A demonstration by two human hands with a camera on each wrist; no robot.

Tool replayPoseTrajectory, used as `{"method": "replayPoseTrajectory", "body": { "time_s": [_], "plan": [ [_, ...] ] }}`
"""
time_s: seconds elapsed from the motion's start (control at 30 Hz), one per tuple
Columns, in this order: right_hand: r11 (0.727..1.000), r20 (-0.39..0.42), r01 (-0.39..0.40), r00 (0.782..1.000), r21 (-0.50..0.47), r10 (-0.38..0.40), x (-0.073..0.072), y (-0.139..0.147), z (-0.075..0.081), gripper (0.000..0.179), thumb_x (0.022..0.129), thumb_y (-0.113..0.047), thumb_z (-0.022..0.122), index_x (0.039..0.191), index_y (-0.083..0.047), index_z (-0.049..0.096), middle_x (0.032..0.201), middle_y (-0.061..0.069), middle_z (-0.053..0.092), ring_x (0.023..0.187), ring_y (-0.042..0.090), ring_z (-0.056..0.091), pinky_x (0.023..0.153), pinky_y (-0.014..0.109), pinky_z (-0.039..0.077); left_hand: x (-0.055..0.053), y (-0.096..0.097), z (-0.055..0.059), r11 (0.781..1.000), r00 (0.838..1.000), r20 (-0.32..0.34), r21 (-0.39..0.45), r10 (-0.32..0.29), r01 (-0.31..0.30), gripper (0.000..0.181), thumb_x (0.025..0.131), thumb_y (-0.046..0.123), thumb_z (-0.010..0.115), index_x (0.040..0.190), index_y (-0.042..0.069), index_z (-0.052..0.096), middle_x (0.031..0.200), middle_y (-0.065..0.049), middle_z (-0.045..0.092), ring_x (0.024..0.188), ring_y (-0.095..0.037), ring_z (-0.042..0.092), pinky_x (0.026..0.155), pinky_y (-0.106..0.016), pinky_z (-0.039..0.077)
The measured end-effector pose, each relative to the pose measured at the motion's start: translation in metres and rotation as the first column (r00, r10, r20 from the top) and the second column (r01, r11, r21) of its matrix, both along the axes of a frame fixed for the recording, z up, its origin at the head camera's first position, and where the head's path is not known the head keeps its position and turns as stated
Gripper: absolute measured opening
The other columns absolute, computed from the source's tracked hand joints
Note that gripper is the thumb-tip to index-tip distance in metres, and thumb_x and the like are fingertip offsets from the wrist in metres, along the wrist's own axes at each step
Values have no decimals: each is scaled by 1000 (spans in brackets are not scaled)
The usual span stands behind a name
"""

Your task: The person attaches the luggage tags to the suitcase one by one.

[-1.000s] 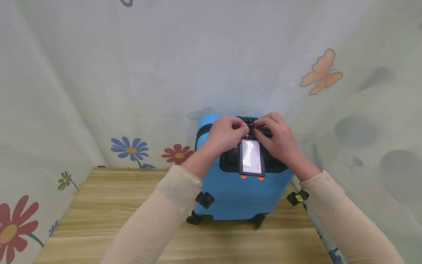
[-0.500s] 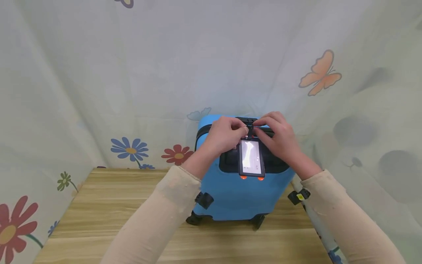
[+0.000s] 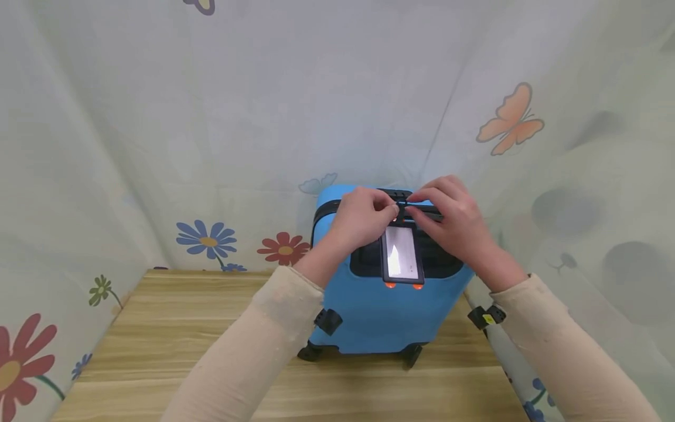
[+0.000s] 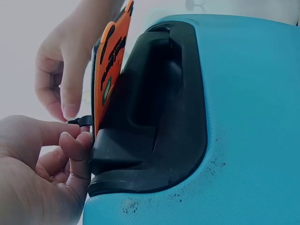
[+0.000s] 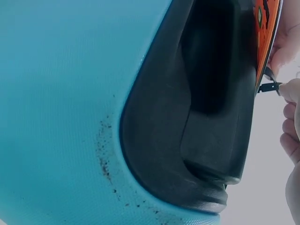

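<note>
A light-blue suitcase (image 3: 385,322) stands upright, its black carry handle (image 3: 435,212) on top. A luggage tag (image 3: 402,253) with a pale window and black frame hangs at the handle; its orange back (image 4: 112,61) shows in the left wrist view. My left hand (image 3: 364,215) pinches the tag's black strap (image 4: 84,121) between thumb and index finger, just left of the handle's middle. Facing it from the right, my right hand (image 3: 454,220) pinches the strap's free end (image 5: 268,87) with thumb and index finger. Fingertips of both hands are close together.
The suitcase's black wheels (image 3: 311,351) rest on a wood-grain tabletop (image 3: 195,340). Behind and beside it hangs a pale curtain (image 3: 316,105) printed with flowers and butterflies. A dark combination lock panel (image 3: 398,193) lies just beyond the hands.
My right hand has drifted slightly right, with a wider gap between its thumb and my left fingers. The left hand keeps its place, and the tag hangs almost as before.
</note>
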State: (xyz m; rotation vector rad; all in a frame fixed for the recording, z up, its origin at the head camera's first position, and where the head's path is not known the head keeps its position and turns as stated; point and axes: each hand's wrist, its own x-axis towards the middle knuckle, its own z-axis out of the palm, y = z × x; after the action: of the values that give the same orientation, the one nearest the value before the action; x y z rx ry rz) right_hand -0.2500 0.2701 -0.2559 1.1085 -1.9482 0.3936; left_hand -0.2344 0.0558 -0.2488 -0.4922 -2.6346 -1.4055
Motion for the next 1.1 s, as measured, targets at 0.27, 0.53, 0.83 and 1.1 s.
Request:
{"method": "replayPoseTrajectory", "body": {
  "time_s": [0.27,0.53,0.83,1.1],
  "plan": [
    [999,-37,-14,999,46,15,-1,-4,0,19,84,5,85,100,2,75,94,18,66,91,37,58,77,47,52,2,0,-1,999,998,-57,-49,-15,12,19,107,23,65,103,15,81,93,2,74,85,-19,63,70,-31,54],
    [999,-26,11,1000,49,-9,1,-10,0,14,87,6,83,97,3,73,91,16,65,89,35,57,76,46,52,2,2,-1,998,996,-89,-65,-12,6,20,108,23,64,101,15,81,88,2,73,81,-18,63,67,-30,52],
    [999,49,-8,999,-37,10,2,-10,0,13,91,5,80,98,6,69,95,19,65,93,36,59,82,40,49,0,5,-2,998,996,-83,-56,34,-39,21,107,21,63,97,16,81,84,3,72,78,-18,63,65,-31,53],
    [998,156,0,988,-64,10,5,-8,5,14,91,4,80,98,5,68,95,19,65,95,33,60,83,37,50,1,7,1,997,995,-78,-57,56,-61,18,106,21,65,99,14,81,84,3,72,78,-18,63,64,-30,54]
  ]
}}
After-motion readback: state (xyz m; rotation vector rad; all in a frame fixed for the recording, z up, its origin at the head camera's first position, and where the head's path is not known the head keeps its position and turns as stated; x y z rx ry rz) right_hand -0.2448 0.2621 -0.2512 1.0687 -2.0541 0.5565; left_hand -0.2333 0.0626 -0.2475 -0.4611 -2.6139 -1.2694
